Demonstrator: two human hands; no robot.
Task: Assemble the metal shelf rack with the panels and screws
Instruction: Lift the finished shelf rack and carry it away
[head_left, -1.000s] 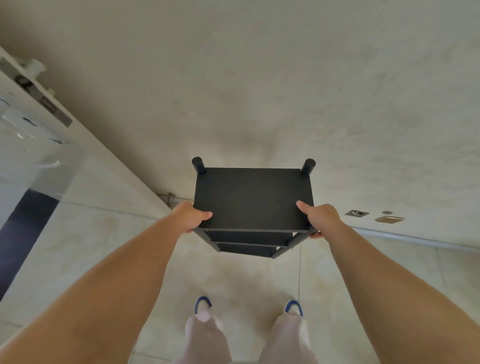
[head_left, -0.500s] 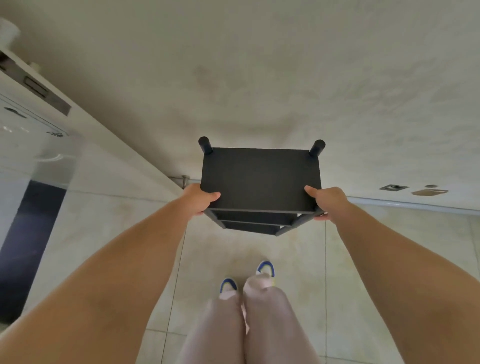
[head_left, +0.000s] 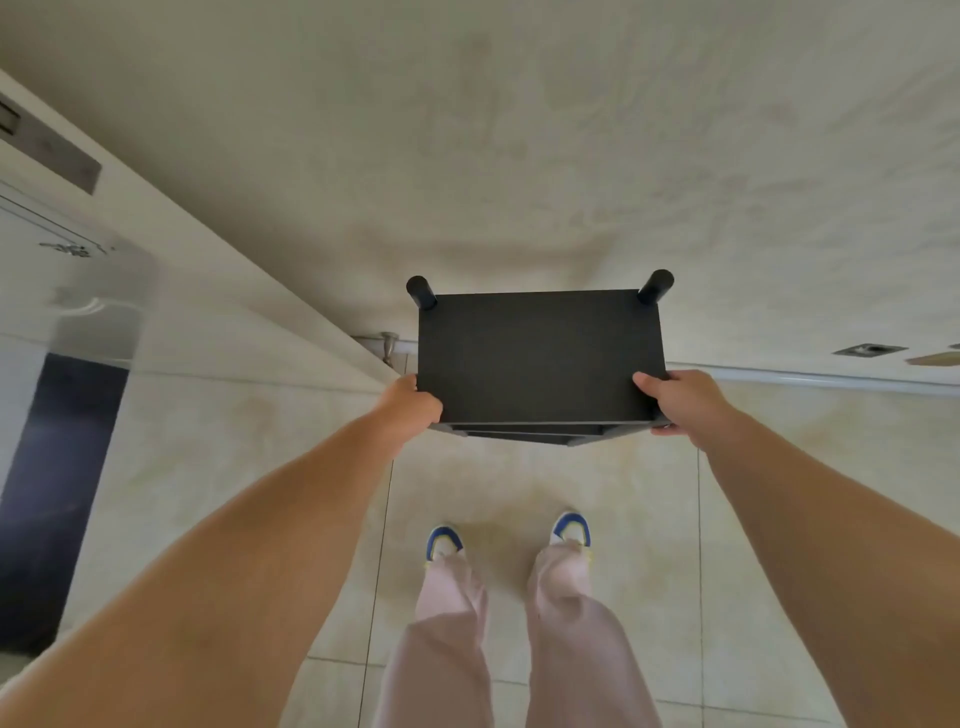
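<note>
1 black shelf rack (head_left: 540, 353), 2 round post tops (head_left: 421, 292), 2 hands (head_left: 410, 402), 2 shoes (head_left: 443, 540)

The person's feet (head_left: 509, 538) now stand apart.

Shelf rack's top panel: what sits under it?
Under the top panel only the front edges of lower shelves show; the panel covers the rest. Left hand and right hand hold its sides.
</note>
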